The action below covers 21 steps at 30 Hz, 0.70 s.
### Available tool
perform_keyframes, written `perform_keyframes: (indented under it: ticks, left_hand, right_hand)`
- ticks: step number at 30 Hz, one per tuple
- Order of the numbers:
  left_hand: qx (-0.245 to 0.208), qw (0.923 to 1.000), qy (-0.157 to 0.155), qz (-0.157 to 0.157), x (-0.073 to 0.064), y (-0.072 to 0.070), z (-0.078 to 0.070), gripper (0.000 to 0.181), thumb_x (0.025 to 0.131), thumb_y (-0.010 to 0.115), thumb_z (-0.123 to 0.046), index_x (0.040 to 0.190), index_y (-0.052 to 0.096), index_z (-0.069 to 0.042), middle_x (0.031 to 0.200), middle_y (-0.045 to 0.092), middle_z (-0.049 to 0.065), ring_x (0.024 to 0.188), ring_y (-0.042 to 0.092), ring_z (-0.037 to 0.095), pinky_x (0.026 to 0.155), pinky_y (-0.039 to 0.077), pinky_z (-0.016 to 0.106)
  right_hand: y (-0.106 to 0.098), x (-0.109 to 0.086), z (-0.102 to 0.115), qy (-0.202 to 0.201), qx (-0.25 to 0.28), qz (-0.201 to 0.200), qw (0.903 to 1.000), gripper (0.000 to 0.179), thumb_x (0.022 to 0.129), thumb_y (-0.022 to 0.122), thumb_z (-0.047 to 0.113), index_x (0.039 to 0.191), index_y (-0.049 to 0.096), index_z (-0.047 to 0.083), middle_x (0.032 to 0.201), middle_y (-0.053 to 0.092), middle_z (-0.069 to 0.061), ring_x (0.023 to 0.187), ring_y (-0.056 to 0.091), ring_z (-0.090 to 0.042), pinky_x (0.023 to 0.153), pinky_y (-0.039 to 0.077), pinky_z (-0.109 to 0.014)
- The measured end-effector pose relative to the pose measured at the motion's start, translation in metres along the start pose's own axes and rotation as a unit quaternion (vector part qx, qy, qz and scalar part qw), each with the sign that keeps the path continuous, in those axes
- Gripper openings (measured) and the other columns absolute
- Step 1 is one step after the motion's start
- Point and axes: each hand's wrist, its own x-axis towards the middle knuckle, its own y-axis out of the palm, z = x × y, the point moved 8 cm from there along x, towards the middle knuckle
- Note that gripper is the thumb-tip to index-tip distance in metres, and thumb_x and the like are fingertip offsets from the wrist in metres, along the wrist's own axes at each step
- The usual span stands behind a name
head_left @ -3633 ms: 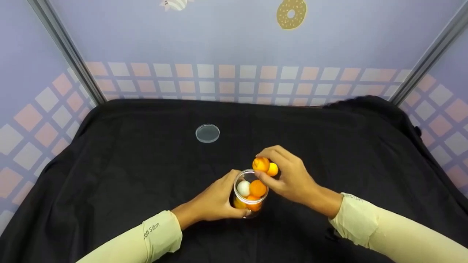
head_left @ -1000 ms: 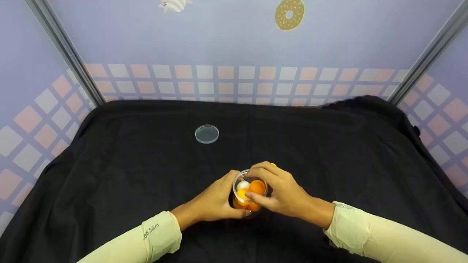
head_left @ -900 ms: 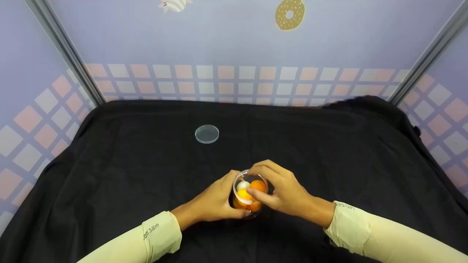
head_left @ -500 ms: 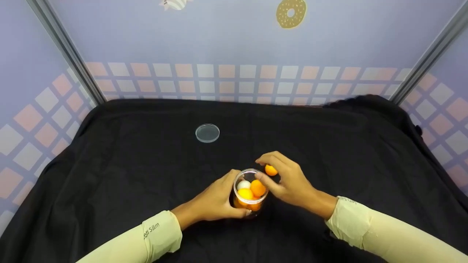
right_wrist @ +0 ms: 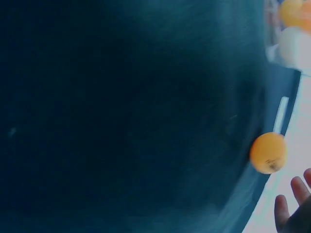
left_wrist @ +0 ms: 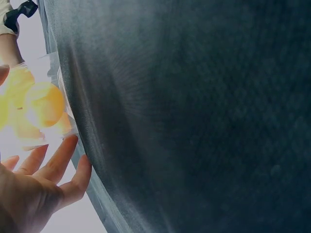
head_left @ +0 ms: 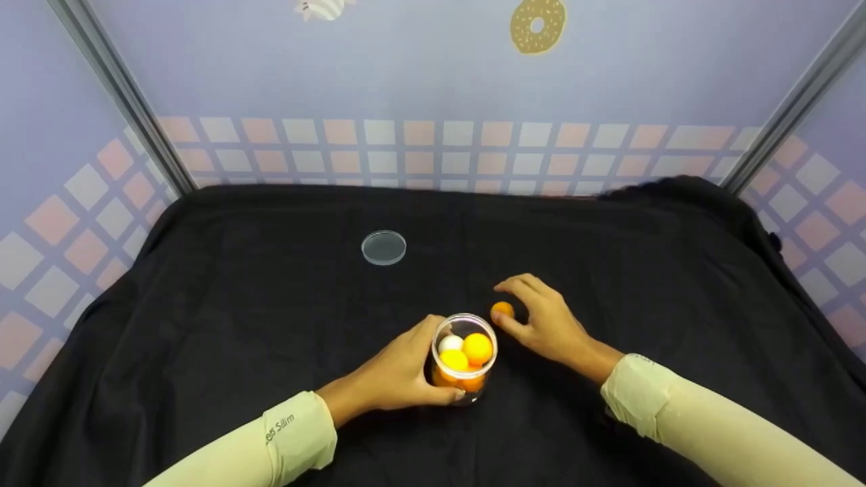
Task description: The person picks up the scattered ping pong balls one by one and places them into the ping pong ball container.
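Observation:
My left hand (head_left: 399,374) grips the side of a clear jar (head_left: 475,373), thumb in front and fingers behind. Several orange and yellow table tennis balls and a white ball (head_left: 450,343) are inside it. One loose orange table tennis ball (head_left: 503,310) sits on the cloth just right of the jar. Over that ball reaches my right hand (head_left: 547,323), thumb and fingers spread apart. The right wrist view shows a gap between the orange ball (right_wrist: 268,151) and the visible fingers (right_wrist: 299,190). In the left wrist view, fingers (left_wrist: 60,158) lie against the jar.
A round clear lid (head_left: 383,248) lies flat on the black cloth (head_left: 270,284), farther back and left of the jar. Behind the table's far edge stands a patterned wall (head_left: 419,81), with side walls at left and right.
A yellow-orange ball pinched by my right hand went into the jar. The right hand then let go and moved back right to the loose ball. The left hand stays on the jar.

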Motion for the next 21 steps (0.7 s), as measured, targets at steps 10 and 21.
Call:
perform_keyframes:
  ticks: [10, 21]
  left_hand:
    - [0.006, 1.0, 0.003, -0.002, -0.001, 0.0, 0.002, 0.083, 0.074, 0.086, -0.05, 0.137, 0.041, -0.021, 0.127, 0.057, -0.004, 0.115, 0.059, 0.01, 0.104, 0.051, 0.032]
    - [0.004, 1.0, -0.006, 0.002, -0.001, 0.0, 0.001, 0.082, 0.074, 0.086, -0.049, 0.137, 0.041, -0.022, 0.126, 0.057, -0.005, 0.114, 0.059, 0.01, 0.104, 0.051, 0.031]
  right_hand:
    - [0.015, -0.006, -0.014, 0.016, -0.007, 0.036, 0.9992, 0.041, 0.087, 0.082, 0.031, 0.122, 0.068, 0.013, 0.118, 0.065, 0.0, 0.105, 0.064, -0.015, 0.095, 0.056, -0.036]
    - [0.024, -0.011, -0.022, 0.026, -0.02, 0.057, 0.9978, 0.039, 0.086, 0.083, 0.026, 0.119, 0.069, 0.013, 0.114, 0.064, -0.001, 0.099, 0.063, -0.015, 0.092, 0.056, -0.035]
